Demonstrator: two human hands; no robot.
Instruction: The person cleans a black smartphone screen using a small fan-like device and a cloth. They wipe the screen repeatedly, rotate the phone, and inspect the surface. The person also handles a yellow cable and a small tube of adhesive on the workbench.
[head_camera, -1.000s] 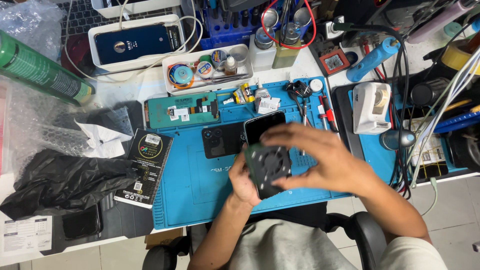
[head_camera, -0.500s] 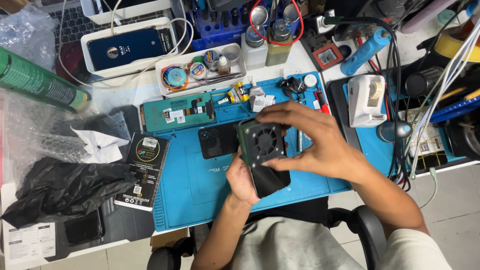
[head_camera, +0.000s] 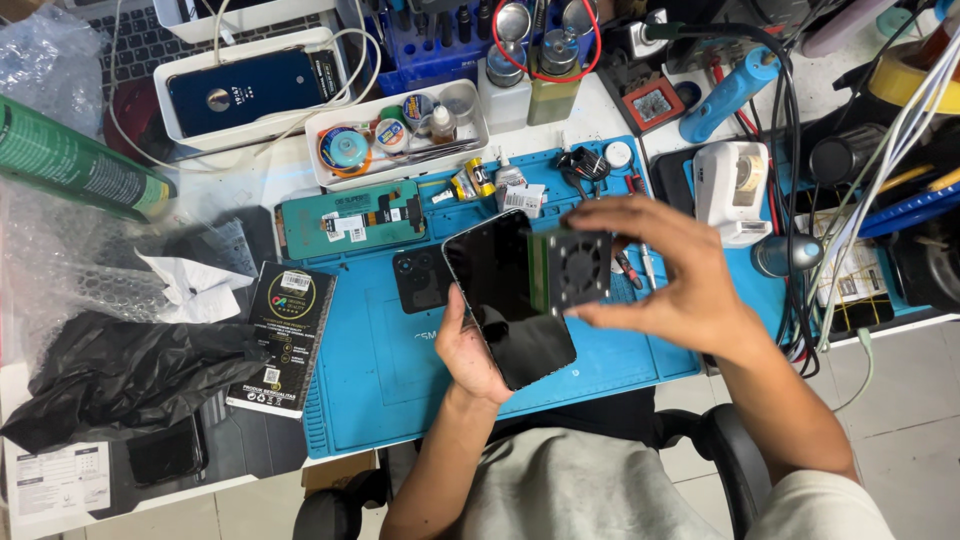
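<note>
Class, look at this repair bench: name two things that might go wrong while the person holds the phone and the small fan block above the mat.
1. The left hand supports the black phone only from below and one edge, tilted above the blue mat; it may slip and drop.
2. The right hand pinches the fan block by its edges against the phone; pressing or sliding it might scratch the glass.
</note>
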